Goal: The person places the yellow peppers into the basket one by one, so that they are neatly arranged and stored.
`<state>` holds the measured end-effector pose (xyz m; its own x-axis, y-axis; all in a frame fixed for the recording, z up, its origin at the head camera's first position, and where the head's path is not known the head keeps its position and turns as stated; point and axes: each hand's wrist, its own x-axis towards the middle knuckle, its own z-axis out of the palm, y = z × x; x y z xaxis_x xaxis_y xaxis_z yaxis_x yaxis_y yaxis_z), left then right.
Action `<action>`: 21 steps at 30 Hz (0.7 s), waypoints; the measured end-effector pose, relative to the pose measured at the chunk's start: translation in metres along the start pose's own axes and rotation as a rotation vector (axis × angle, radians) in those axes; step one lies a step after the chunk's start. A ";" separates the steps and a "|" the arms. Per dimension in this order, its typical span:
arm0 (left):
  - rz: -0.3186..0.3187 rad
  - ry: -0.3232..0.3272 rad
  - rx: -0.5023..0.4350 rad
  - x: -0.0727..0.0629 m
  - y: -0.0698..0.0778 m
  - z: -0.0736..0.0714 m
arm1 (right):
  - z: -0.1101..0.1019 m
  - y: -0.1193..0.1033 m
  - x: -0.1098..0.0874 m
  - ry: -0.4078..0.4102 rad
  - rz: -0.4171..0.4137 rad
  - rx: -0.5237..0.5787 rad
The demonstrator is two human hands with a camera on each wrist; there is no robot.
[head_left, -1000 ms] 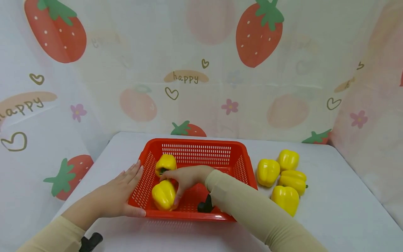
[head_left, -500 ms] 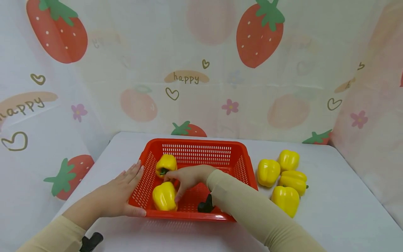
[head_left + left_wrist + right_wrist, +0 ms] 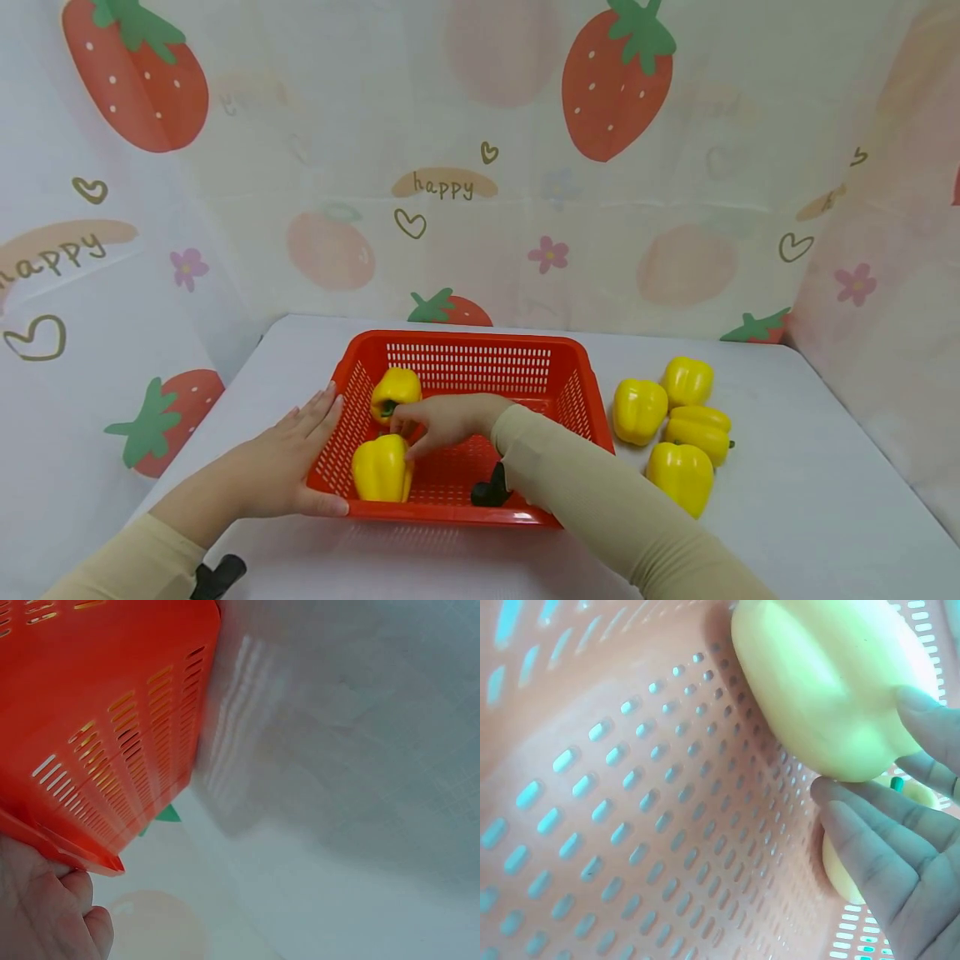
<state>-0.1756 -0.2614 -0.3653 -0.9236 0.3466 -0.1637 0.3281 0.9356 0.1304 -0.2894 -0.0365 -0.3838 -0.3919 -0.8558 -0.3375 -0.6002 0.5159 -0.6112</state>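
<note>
In the head view, a red slotted plastic basket point(image 3: 450, 512) stands on the white table. My left hand point(image 3: 273, 467) rests along its left side with fingers straight, the thumb lying on the front rim. Inside, on the left, a yellow bell pepper point(image 3: 381, 471) stands near the front wall. Another yellow bell pepper point(image 3: 396, 387) lies behind it, stem toward me. My right hand point(image 3: 450, 421) reaches in beside the front pepper. In the right wrist view the thumb point(image 3: 922, 709) touches that pepper, while the other fingers extend fairly straight beside it.
Several more yellow bell peppers point(image 3: 640, 411) sit grouped on the table point(image 3: 795, 467) to the right of the basket. A strawberry-printed cloth point(image 3: 525, 250) hangs behind and at both sides. Black wrist mounts point(image 3: 491, 487) stick out from the sleeves.
The front pepper in the basket has turned more upright and shifted slightly left. My right fingers have loosened around it, with the hand nearly in place. The left hand has not moved.
</note>
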 end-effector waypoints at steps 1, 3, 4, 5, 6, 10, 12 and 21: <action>0.000 0.000 -0.001 0.000 0.000 0.000 | 0.000 0.000 0.000 0.004 0.002 -0.001; 0.002 0.002 0.000 0.000 0.000 0.000 | 0.001 -0.001 0.000 0.008 -0.001 0.006; 0.001 0.003 0.002 0.000 0.000 0.001 | 0.001 -0.001 0.001 0.010 -0.003 0.008; 0.002 0.003 0.004 0.000 0.000 0.001 | 0.001 -0.001 0.001 0.012 -0.006 0.009; 0.002 0.003 0.004 0.000 0.000 0.001 | 0.002 0.000 0.001 0.013 -0.007 0.010; 0.000 0.004 0.005 0.000 0.000 0.001 | 0.002 0.001 0.001 0.012 0.005 0.009; 0.005 0.007 0.002 0.000 0.000 0.000 | 0.002 0.001 0.002 0.010 0.017 0.003; 0.001 0.007 -0.003 0.000 0.001 0.000 | 0.003 0.002 0.002 0.003 0.012 -0.015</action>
<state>-0.1749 -0.2606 -0.3649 -0.9248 0.3470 -0.1563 0.3282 0.9351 0.1339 -0.2890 -0.0376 -0.3877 -0.4016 -0.8493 -0.3428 -0.6059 0.5270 -0.5959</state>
